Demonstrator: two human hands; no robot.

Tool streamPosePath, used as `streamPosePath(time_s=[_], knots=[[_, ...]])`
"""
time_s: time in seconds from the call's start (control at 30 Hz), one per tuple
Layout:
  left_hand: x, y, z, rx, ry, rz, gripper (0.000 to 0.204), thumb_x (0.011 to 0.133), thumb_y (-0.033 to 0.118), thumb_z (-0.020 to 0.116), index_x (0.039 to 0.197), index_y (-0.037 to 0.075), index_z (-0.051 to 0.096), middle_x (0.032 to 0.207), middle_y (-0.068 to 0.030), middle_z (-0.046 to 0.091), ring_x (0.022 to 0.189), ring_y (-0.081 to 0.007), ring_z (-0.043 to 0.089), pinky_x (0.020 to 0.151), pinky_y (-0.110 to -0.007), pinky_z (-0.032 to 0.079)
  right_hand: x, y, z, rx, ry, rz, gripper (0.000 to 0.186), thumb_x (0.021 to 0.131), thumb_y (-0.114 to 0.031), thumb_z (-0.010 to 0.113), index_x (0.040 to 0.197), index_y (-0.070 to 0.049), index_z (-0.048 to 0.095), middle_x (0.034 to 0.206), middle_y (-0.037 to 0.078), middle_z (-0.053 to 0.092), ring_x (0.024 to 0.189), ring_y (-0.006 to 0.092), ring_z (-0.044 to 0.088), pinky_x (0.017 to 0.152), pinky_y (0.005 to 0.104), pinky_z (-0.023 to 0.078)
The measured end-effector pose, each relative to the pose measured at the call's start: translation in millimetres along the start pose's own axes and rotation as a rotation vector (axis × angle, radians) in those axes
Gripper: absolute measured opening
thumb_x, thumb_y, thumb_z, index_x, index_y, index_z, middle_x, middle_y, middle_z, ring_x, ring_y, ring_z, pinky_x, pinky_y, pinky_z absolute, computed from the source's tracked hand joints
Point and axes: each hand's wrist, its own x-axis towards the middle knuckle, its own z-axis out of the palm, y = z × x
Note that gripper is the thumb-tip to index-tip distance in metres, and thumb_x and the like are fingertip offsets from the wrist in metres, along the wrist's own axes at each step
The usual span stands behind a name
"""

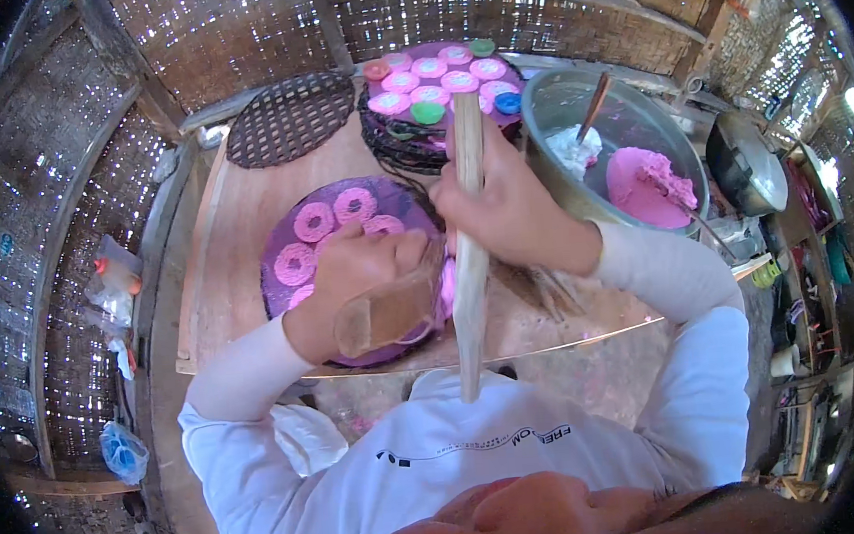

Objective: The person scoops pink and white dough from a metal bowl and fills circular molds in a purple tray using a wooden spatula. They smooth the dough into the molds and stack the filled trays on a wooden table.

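My right hand (507, 195) is closed around a long pale wooden bar (473, 293), which points from the far side of the table toward my chest. My left hand (352, 268) is closed on a shorter, browner wooden handle (386, 317), its blunt end jutting out below the fingers. Both hands meet over the right side of a round purple-covered tray (283, 218). Pink ring-shaped dough pieces (314, 222) lie on that tray. Some pink material shows between the two wooden pieces; whether they are joined is hidden by my hands.
Behind stands a stack of round trays (408, 153), topped with pink rings and small coloured lids. A woven rack (292, 119) lies at the back left. To the right, a large metal basin (552, 172) holds pink dough (641, 188) and white paste. A dark pot (745, 162) sits beyond it.
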Motion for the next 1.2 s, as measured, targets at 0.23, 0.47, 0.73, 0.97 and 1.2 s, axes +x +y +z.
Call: streamPosePath(time_s=[0.23, 0.47, 0.73, 0.97, 1.2], knots=[[43, 22, 47, 0.060, -0.303, 0.006, 0.030, 0.056, 0.031, 0.069, 0.072, 0.006, 0.062, 0.057, -0.0161, 0.055, 0.055, -0.0359, 0.056, 0.048, -0.043, 0.043, -61, -46, -102, -0.319, -0.328, -0.143, 0.034, 0.070, -0.002, 0.060, 0.096, -0.001, 0.038, 0.075, 0.009, 0.045, 0.066, 0.0219, 0.048, 0.057, 0.0345, 0.040], [69, 11, 96, -0.454, -0.254, -0.176, 0.032, 0.064, 0.026, 0.074, 0.087, 0.007, 0.063, 0.078, -0.0078, 0.061, 0.073, -0.0225, 0.061, 0.066, -0.033, 0.047, -90, -59, -240, -0.004, 0.288, -0.323, 0.027, 0.072, -0.009, 0.055, 0.091, -0.009, 0.036, 0.061, 0.004, 0.043, 0.049, 0.0160, 0.045, 0.045, 0.0264, 0.035], [149, 58, 179, -0.797, 0.477, 0.269, 0.031, 0.070, 0.021, 0.072, 0.096, 0.011, 0.057, 0.091, -0.0062, 0.053, 0.087, -0.0196, 0.055, 0.079, -0.032, 0.046, -68, 62, -243, 0.696, 0.859, -0.247, 0.024, 0.092, -0.023, 0.037, 0.085, -0.005, 0.052, 0.074, 0.006, 0.056, 0.072, 0.0163, 0.055, 0.071, 0.0296, 0.045], [160, 20, 108, -0.613, 0.855, 0.547, 0.029, 0.070, 0.017, 0.073, 0.092, 0.014, 0.055, 0.098, -0.0060, 0.043, 0.094, -0.0235, 0.051, 0.079, -0.037, 0.048, -128, 103, -304, -1.466, 0.238, 0.223, 0.023, 0.072, -0.028, 0.060, 0.074, -0.006, 0.064, 0.086, 0.015, 0.058, 0.077, 0.0274, 0.056, 0.071, 0.0413, 0.042], [147, 37, 90, -0.493, 0.704, 0.569, 0.024, 0.067, 0.008, 0.074, 0.086, 0.011, 0.059, 0.096, -0.0054, 0.038, 0.085, -0.0202, 0.051, 0.075, -0.033, 0.049, -150, 108, -341, -1.736, -0.064, 0.527, 0.014, 0.075, -0.016, 0.052, 0.075, -0.007, 0.063, 0.081, 0.013, 0.059, 0.078, 0.0284, 0.059, 0.066, 0.0421, 0.046]])
